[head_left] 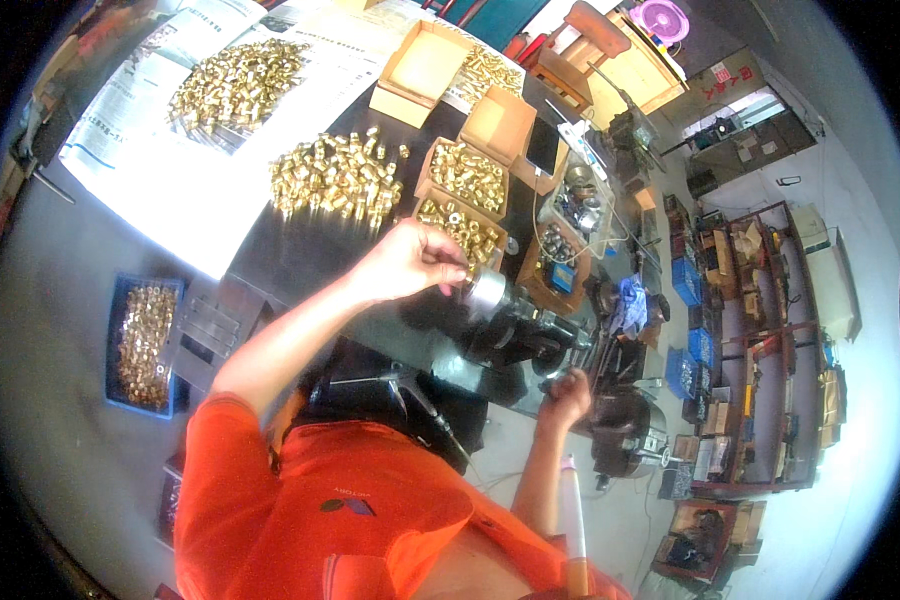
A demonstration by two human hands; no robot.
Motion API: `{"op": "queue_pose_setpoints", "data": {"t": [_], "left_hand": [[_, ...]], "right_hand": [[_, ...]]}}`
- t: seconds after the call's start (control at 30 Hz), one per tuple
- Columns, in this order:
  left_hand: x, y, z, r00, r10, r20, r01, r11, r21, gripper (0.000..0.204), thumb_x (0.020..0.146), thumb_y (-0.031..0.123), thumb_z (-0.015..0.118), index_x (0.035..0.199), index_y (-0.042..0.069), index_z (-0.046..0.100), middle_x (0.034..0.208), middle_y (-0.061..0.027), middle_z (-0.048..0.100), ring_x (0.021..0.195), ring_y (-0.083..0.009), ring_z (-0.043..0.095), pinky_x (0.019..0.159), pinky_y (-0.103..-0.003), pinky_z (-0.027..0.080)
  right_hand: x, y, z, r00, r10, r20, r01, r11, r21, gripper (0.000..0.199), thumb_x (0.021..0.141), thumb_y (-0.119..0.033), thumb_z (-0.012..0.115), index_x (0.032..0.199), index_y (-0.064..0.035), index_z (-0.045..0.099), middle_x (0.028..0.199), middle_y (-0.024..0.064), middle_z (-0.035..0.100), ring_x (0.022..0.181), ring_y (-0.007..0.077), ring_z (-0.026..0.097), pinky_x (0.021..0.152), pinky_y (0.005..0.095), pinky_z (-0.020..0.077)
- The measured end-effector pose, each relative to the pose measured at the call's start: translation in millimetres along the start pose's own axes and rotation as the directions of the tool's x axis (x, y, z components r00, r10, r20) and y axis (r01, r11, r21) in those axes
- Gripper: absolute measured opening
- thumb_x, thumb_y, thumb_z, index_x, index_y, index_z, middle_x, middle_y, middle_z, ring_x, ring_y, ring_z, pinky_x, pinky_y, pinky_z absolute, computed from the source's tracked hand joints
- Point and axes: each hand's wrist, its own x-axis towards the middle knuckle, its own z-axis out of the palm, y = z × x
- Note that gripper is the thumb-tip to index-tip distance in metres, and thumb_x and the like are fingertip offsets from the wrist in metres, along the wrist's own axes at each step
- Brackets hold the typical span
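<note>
Tight beyond the metal chuck (487, 292), close to boxed brass fittings (462, 228); roomier leftward, toward the dark bench (278, 258) edge — touching the chuck's end with left hand (415, 262) bent, cannot tell whether gripping — curling right hand (568, 400) closed beside the machine (515, 340)

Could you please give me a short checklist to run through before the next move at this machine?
1. Left hand clear of the silver chuck: not ok, fingertips are right at its end.
2. Part seated in the chuck: cannot tell, fingers hide it.
3. Right hand gripping a handle: cannot tell, too small and blurred.
4. Left sleeve away from the chuck: ok, it is short.
5. Brass fittings close by: ok, boxed just beyond the left hand.
</note>
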Motion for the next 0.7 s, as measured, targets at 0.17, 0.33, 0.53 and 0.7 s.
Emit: {"op": "queue_pose_setpoints", "data": {"t": [0.17, 0.33, 0.53, 0.7], "left_hand": [[-1.8, 3.6, 1.9, 1.000, -0.017, 0.007, 0.017, 1.000, 0.001, 0.010, 0.076, 0.002, 0.062, 0.082, -0.006, 0.059, 0.072, -0.0079, 0.061, 0.062, -0.0119, 0.059, 0.061, -0.024, 0.049], [-2.7, -2.2, 2.6, 1.000, -0.018, -0.004, 0.017, 1.000, -0.023, 0.010, 0.076, 0.001, 0.062, 0.082, -0.006, 0.059, 0.071, -0.0082, 0.061, 0.061, -0.0121, 0.059, 0.059, -0.024, 0.048], [-1.0, 0.2, 2.2, 0.999, -0.035, 0.032, 0.032, 0.995, 0.090, 0.009, 0.078, 0.003, 0.060, 0.084, -0.004, 0.060, 0.071, -0.0094, 0.062, 0.059, -0.0129, 0.060, 0.056, -0.024, 0.049], [-1.7, 6.0, 3.3, 1.000, -0.017, 0.001, 0.017, 0.993, 0.114, 0.011, 0.077, 0.002, 0.059, 0.087, -0.003, 0.061, 0.071, -0.0088, 0.063, 0.061, -0.0129, 0.061, 0.057, -0.024, 0.049]], "right_hand": [[-16.3, -29.0, 14.0, 0.997, -0.080, 0.005, 0.080, 0.995, -0.052, 0.015, 0.082, -0.015, 0.046, 0.080, -0.0008, 0.050, 0.058, -0.0034, 0.033, 0.048, 0.0046, 0.027, 0.041, 0.0195, 0.0209], [-13.0, -31.2, 12.5, 0.997, -0.033, 0.071, 0.036, 0.999, -0.036, 0.015, 0.083, -0.014, 0.045, 0.080, -0.0004, 0.050, 0.058, -0.0029, 0.033, 0.048, 0.0047, 0.027, 0.040, 0.0189, 0.0195], [-12.9, -41.4, 12.8, 0.999, -0.032, 0.030, 0.034, 0.998, -0.057, 0.019, 0.081, -0.019, 0.050, 0.079, -0.0001, 0.051, 0.056, -0.0027, 0.034, 0.045, 0.0052, 0.026, 0.038, 0.0197, 0.0200], [-8.8, -32.4, 15.1, 0.999, -0.046, -0.012, 0.046, 0.999, -0.024, 0.018, 0.081, -0.017, 0.052, 0.079, 0.0010, 0.052, 0.056, -0.0040, 0.035, 0.044, 0.0051, 0.029, 0.037, 0.0191, 0.0204]]}}
